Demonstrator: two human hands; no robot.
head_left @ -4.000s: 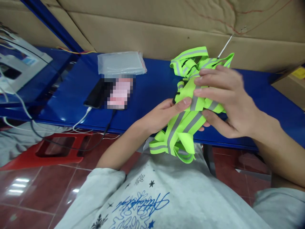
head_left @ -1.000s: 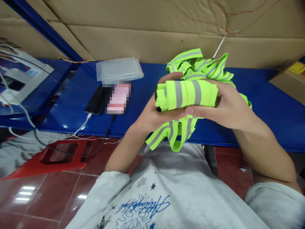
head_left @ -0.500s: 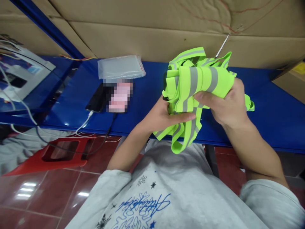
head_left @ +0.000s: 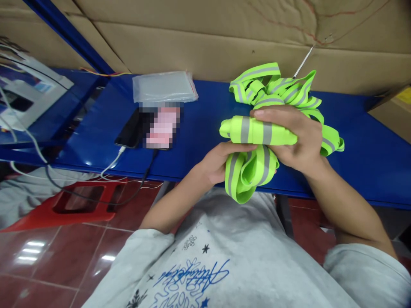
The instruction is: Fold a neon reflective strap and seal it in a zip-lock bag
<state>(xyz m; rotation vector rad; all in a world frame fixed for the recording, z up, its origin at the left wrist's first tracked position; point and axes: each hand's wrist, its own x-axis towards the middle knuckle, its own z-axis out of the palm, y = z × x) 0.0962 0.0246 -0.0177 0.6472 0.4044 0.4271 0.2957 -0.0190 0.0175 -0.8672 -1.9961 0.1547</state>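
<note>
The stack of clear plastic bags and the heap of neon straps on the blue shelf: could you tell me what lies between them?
In the head view, only bare blue shelf separates the plastic bags from the heap of straps.

Bare blue tabletop between phone, strap pile

The vest is matt neon cloth with grey reflective stripes. The table looks glossy blue painted metal; bags are clear shiny plastic; floor tiles gleam.
</note>
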